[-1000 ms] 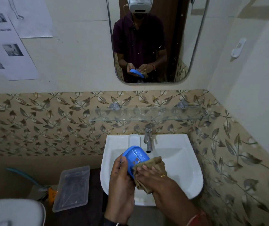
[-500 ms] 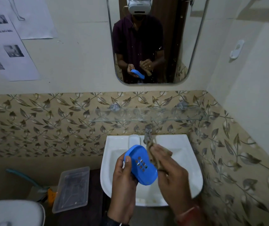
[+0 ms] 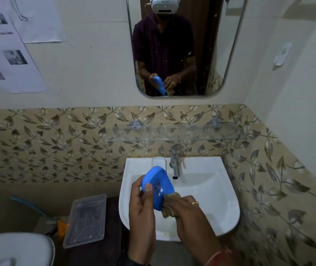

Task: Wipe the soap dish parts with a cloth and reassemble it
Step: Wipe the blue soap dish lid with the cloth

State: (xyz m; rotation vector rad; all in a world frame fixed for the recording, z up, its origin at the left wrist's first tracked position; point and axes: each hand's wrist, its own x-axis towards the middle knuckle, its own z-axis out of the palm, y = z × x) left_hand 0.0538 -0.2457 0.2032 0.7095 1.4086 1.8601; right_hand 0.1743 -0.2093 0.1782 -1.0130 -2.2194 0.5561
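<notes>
My left hand [image 3: 140,206] grips the blue soap dish [image 3: 158,187]; my right hand [image 3: 186,208] pinches the cloth [image 3: 169,205] against it over the sink [image 3: 220,189].

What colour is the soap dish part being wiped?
Blue soap dish part, clearest in the head view.

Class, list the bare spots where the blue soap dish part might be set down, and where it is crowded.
The glass shelf above the tap looks bare throughout. The sink rim right of the tap is bare. Crowded: a white item on the rim left of the tap; the left hand, blue part, cloth and right hand over the basin.
</notes>
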